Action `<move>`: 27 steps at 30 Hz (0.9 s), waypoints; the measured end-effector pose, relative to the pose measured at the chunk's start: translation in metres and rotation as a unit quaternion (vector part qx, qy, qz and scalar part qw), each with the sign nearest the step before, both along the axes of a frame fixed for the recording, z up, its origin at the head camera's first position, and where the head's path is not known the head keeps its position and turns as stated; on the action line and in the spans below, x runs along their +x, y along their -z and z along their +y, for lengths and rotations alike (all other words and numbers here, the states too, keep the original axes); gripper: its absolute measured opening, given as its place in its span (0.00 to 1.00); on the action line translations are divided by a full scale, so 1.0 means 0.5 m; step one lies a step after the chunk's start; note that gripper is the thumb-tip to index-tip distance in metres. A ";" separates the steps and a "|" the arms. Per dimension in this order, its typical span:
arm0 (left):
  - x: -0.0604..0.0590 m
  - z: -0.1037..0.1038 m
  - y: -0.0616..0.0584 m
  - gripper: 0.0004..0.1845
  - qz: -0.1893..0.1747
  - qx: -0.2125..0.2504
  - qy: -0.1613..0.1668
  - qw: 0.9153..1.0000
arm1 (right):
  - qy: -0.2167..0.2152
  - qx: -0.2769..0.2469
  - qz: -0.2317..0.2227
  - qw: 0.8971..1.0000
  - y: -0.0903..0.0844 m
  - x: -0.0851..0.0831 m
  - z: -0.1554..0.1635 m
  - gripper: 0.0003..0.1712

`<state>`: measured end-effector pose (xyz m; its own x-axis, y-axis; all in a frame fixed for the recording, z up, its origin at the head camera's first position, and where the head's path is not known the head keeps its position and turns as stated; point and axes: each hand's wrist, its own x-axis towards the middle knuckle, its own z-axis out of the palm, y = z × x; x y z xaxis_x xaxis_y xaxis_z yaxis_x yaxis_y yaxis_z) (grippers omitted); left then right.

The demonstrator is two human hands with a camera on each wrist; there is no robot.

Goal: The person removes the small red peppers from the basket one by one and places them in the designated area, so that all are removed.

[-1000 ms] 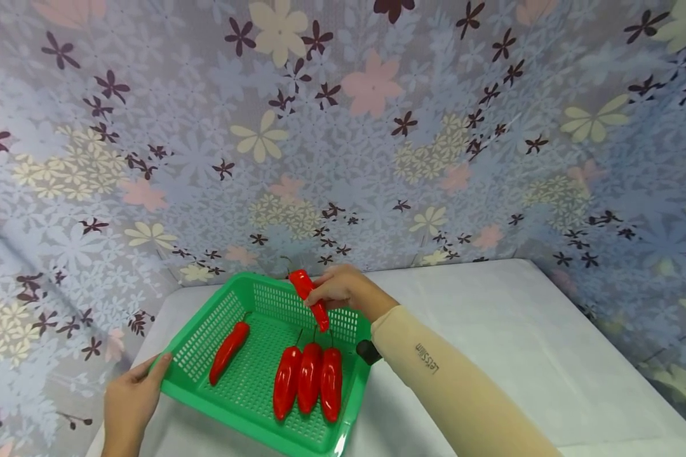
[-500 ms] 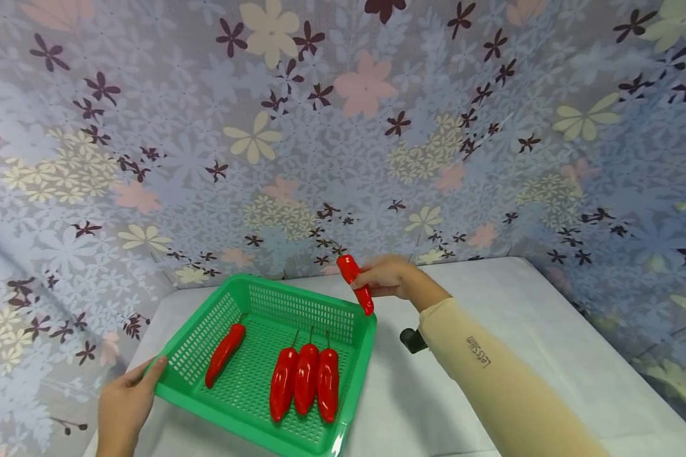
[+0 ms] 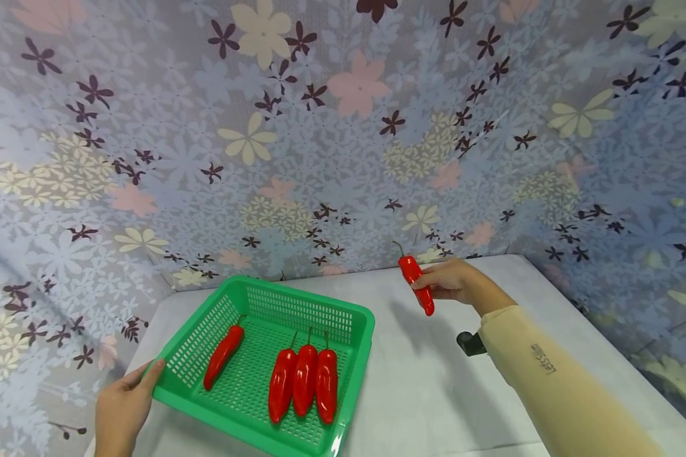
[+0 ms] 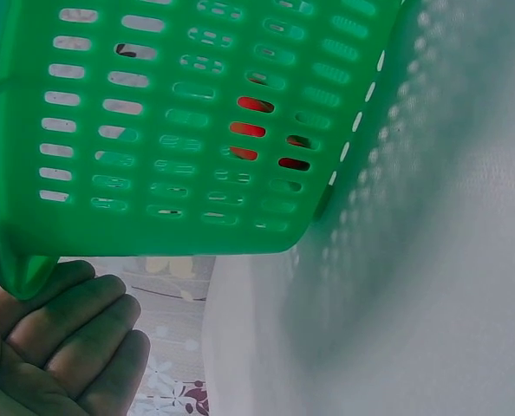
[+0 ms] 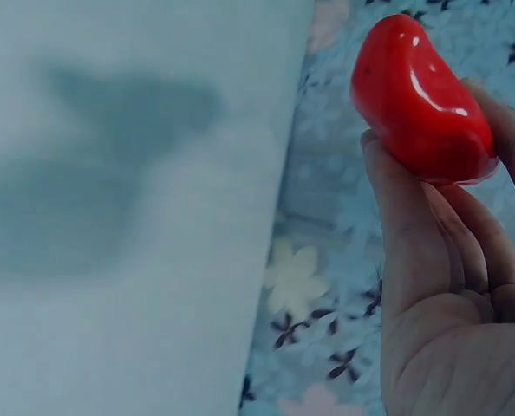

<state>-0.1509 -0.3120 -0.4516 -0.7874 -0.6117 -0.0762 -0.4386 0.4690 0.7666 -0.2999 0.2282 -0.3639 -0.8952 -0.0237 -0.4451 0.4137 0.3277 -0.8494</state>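
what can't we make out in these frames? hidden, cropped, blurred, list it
- Right wrist view: held pepper shows its tip only; fingers hide the rest.
- Left wrist view: basket wall fills the frame; peppers inside are red slivers through slots.
- Left hand: head view crops the wrist at the bottom edge.
- Head view: black object partly behind the sleeve, unidentifiable.

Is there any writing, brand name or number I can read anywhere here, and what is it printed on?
"LetsSlim": small dark print on the beige sleeve of the right arm, seen upside down in the head view.
No other text: none on the green basket, the red peppers or the flowered backdrop.
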 end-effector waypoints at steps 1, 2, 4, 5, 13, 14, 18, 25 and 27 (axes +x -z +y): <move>0.000 -0.001 0.000 0.44 -0.001 -0.001 -0.001 1.000 | 0.002 0.003 -0.002 1.000 0.005 0.000 0.008 0.42; 0.001 -0.002 0.001 0.44 -0.003 -0.001 -0.001 1.000 | 0.005 0.006 -0.004 1.000 0.010 0.001 0.015 0.41; 0.001 -0.004 0.001 0.44 -0.006 -0.001 -0.002 1.000 | 0.010 0.009 -0.008 1.000 0.019 0.003 0.025 0.42; 0.001 -0.005 0.001 0.45 -0.008 -0.002 -0.002 1.000 | 0.013 0.010 -0.010 1.000 0.024 0.004 0.030 0.41; 0.004 -0.004 0.000 0.44 -0.001 0.001 -0.005 1.000 | 0.025 0.013 -0.018 0.999 0.063 0.007 0.036 0.37; 0.004 -0.004 0.000 0.44 0.002 0.001 -0.006 1.000 | 0.025 0.017 -0.018 0.999 0.068 0.008 0.036 0.37; 0.001 0.000 0.001 0.44 0.006 0.001 -0.007 1.000 | 0.026 0.019 -0.023 0.999 0.086 0.014 0.041 0.36; -0.005 0.002 0.004 0.44 0.002 -0.001 -0.011 1.000 | 0.046 0.022 -0.035 0.998 0.112 0.023 0.049 0.34; -0.005 0.000 0.004 0.44 -0.003 0.001 -0.009 1.000 | 0.054 0.026 -0.037 0.998 0.120 0.025 0.049 0.33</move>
<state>-0.1533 -0.3121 -0.4536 -0.7755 -0.6259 -0.0830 -0.4520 0.4586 0.7651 -0.2876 0.2528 -0.4238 -0.8562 0.0956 -0.5077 0.5093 0.3210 -0.7985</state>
